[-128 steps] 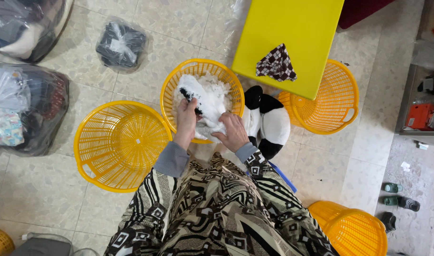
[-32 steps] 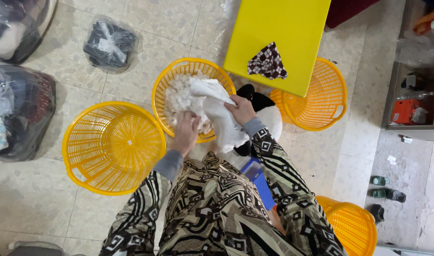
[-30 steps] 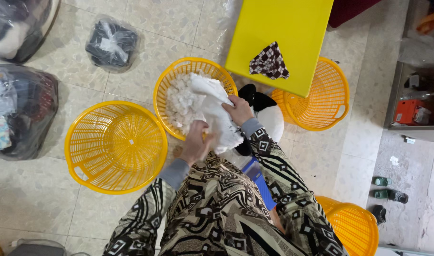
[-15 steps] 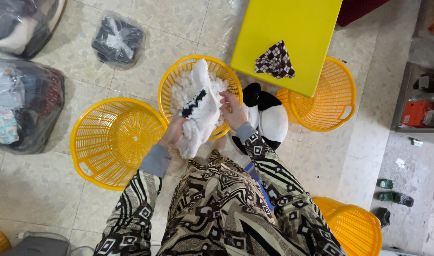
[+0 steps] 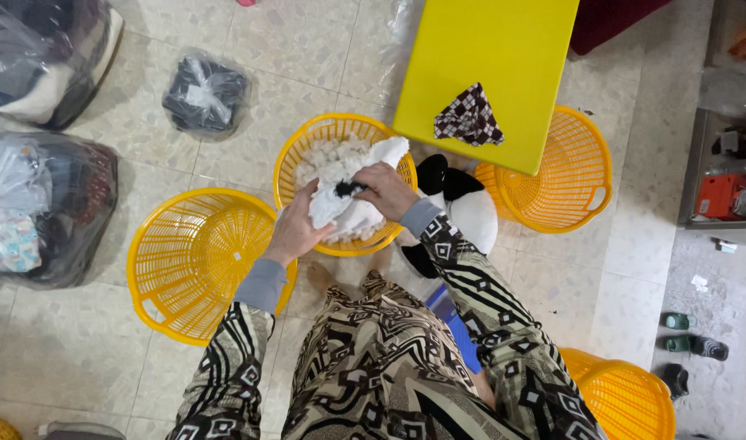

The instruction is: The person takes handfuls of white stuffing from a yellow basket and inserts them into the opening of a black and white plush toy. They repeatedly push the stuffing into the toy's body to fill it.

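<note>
Seen from above, left to right: clear bags (image 5: 39, 204) of clothes on speckled tile, an empty round yellow lattice basket (image 5: 202, 265), then left hand (image 5: 295, 232) and right hand (image 5: 385, 189) both clamped on a soft white cloth (image 5: 348, 213) with a black patch, over the full basket (image 5: 340, 183). Could slip and drop back in if either grip loosens. Beyond, a smooth yellow table (image 5: 495, 65).

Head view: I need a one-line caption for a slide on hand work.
Both hands, left hand and right hand, grip a white cloth over a yellow basket of white pieces.
</note>
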